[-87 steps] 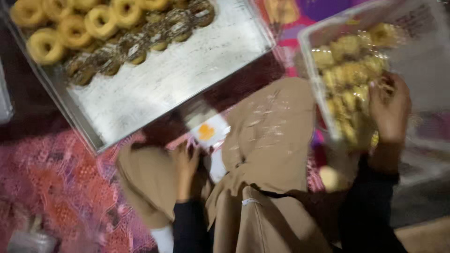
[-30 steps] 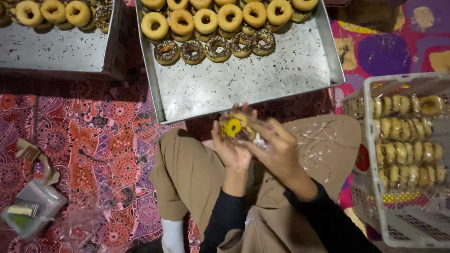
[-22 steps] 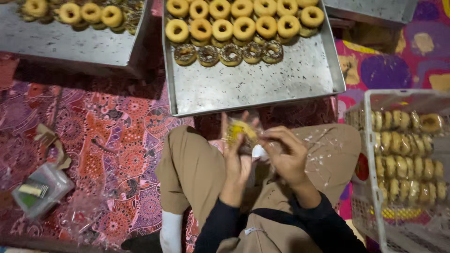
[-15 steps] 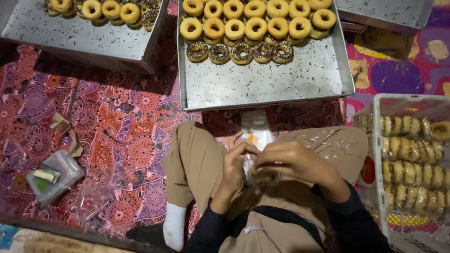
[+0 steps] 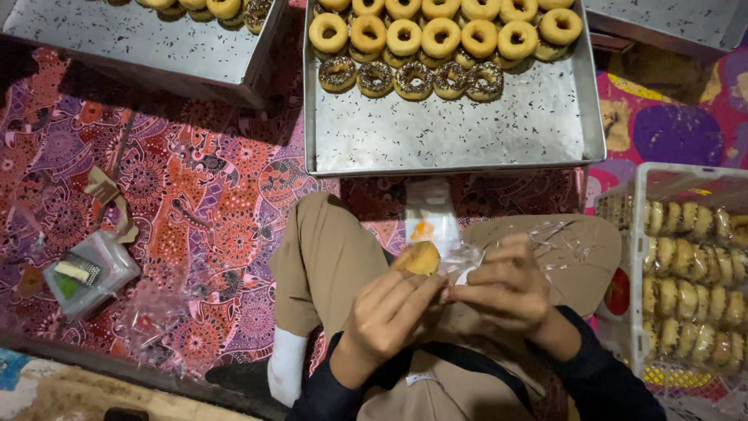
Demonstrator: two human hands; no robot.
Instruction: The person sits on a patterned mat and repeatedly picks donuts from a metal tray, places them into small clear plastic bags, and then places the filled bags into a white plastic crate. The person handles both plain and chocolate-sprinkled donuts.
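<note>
I sit cross-legged in tan trousers. My left hand [image 5: 389, 312] grips a plain golden doughnut [image 5: 418, 258] wrapped in a clear plastic bag [image 5: 465, 257] over my lap. My right hand [image 5: 505, 284] pinches the open end of that bag, right beside the doughnut. A small stack of flat clear bags [image 5: 429, 216] lies between my knees, just beyond my hands.
A metal tray [image 5: 460, 129] ahead holds rows of plain and sprinkled doughnuts [image 5: 436, 43]. A second metal tray [image 5: 140, 39] sits at the upper left. A white plastic crate [image 5: 650, 187] of bagged doughnuts stands on the right. A small clear box [image 5: 89, 271] lies left on the patterned mat.
My right hand left the crate and joined the left over my lap. Both hands drew the bagged doughnut closer to my body. The view tilted down and shifted left.
</note>
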